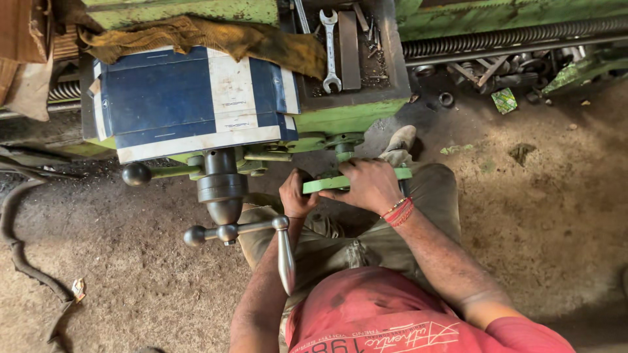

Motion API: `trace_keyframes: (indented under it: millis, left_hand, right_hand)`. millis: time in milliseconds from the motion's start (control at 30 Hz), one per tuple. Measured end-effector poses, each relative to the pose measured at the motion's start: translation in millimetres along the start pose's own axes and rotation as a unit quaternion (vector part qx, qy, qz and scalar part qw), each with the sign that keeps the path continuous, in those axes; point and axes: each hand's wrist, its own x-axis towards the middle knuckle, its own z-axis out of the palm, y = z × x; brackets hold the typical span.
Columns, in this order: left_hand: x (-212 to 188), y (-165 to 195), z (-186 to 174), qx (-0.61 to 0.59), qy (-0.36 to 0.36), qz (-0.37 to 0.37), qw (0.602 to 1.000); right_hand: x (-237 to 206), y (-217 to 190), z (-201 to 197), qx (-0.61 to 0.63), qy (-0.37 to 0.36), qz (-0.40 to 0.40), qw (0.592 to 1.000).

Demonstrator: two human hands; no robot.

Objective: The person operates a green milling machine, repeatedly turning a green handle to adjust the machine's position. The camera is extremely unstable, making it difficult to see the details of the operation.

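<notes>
Head view looks down on the person's red shirt and khaki trousers. Just beyond the knees, the right hand (369, 185) is clamped over a flat green lever (353, 181) at the lathe's front edge; the left hand (296, 195) curls around its near end. The lever looks like stiff, heavy painted metal, likely greasy, best gripped along its flat length with both hands. Left of it a steel handwheel crank (261, 238) juts toward the person and could catch an elbow. Farther back, a blue-and-white cover (190, 98), a brown rag (216, 36) and a spanner (330, 49) lie on the lathe (347, 108).
</notes>
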Motion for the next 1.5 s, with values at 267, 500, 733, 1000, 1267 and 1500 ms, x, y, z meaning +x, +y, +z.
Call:
trace_keyframes:
  millis: [267,500,733,1000,1267,1500]
  left_hand:
    - [-1.8,1.8,1.8,-0.001,-0.006,-0.008,1.000]
    - [3.4,0.6,2.4,-0.008,-0.011,0.012,1.000]
    - [6.3,7.7,3.4,-0.012,-0.012,-0.028,0.999]
    - [29.6,66.2,-22.9,0.063,-0.083,-0.008,0.995]
    - [39.3,60.9,-5.9,0.113,-0.142,0.001,0.983]
    - [27.9,42.1,2.3,0.117,-0.094,0.036,0.988]
  right_hand:
    - [-15.4,20.7,1.7,0.062,0.042,-0.026,0.997]
    - [-38.3,63.5,2.6,0.077,0.064,0.005,0.995]
    - [-31.4,60.4,1.4,0.077,0.026,0.027,0.996]
    - [-34.8,53.3,-11.2,0.042,0.012,0.041,0.998]
    - [-34.1,48.5,-13.2,0.052,0.000,0.059,0.997]
    - [-33.2,44.8,-13.4,0.066,0.046,0.051,0.995]
